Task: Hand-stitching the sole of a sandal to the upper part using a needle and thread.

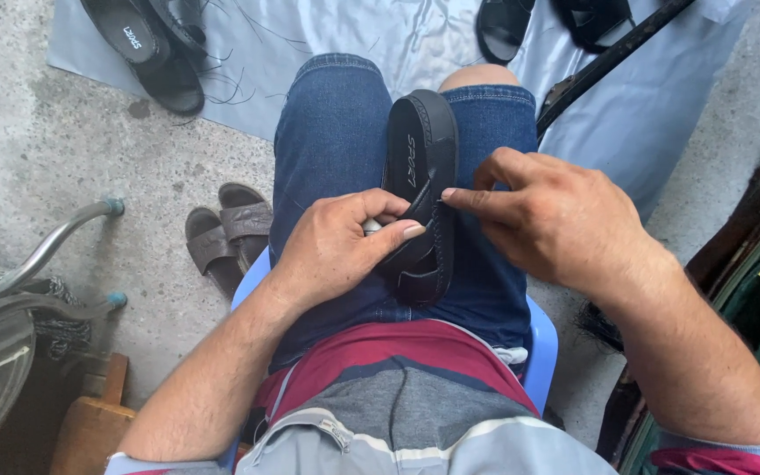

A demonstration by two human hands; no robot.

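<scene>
A black sandal (421, 158) lies lengthwise between my thighs on my blue denim shorts, toe pointing away from me. My left hand (338, 246) grips its strap on the near left side, thumb and fingers closed around the strap and a small pale object. My right hand (549, 220) comes in from the right. Its thumb and forefinger pinch at the stitched edge of the sandal, close to my left thumb. Whether a needle or thread is between the fingers is too small to tell.
I sit on a blue plastic stool (540, 347) over a concrete floor. A brown sandal pair (226, 233) lies at the left. More black sandals (153, 44) rest on a pale sheet (380, 35) ahead. Metal chair legs (54, 255) and a wooden block (90, 422) stand at the left.
</scene>
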